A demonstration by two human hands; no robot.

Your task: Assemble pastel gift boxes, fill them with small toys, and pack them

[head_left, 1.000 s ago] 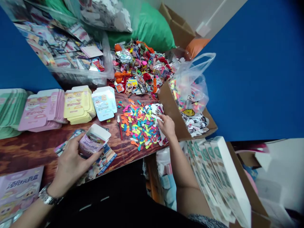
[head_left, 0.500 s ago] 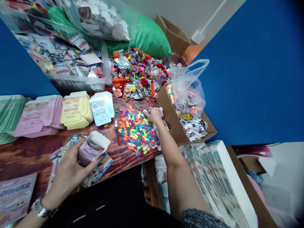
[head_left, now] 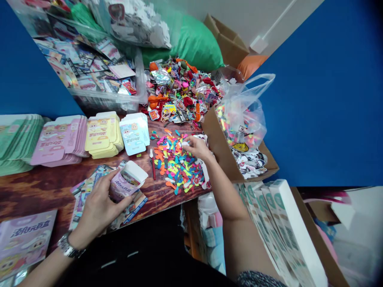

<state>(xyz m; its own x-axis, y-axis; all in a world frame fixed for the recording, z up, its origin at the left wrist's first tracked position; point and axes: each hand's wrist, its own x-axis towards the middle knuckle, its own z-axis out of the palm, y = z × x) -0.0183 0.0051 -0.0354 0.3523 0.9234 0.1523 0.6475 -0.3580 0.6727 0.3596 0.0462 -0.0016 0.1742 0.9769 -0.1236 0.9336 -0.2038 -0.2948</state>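
My left hand (head_left: 98,205) is wrapped round a small purple cardboard box (head_left: 122,186), its top open and tilted, with printed cards showing inside. Under it lies a spread of printed card sheets (head_left: 86,189) on the wooden table. Over a heap of small, bright, flat balloons (head_left: 181,169), my right hand (head_left: 199,148) pinches a small white paper cutout (head_left: 186,145) between thumb and fingers. More white cutouts (head_left: 206,177) lie along the heap's right side, partly behind my right wrist. A thin red stick (head_left: 153,168) lies left of the balloons.
Flat box stacks in green (head_left: 18,139), purple (head_left: 58,141), yellow (head_left: 103,137) and blue (head_left: 134,135) line the table. Behind are a clear bin of cards (head_left: 140,79) and a trinket heap (head_left: 185,93). A cardboard box (head_left: 220,147) stands right, beside a blue partition (head_left: 317,103).
My right hand has drawn back slightly from the far right of the balloon heap and lifted a white cutout. The left hand still holds the purple box. The whole view has shifted a little.
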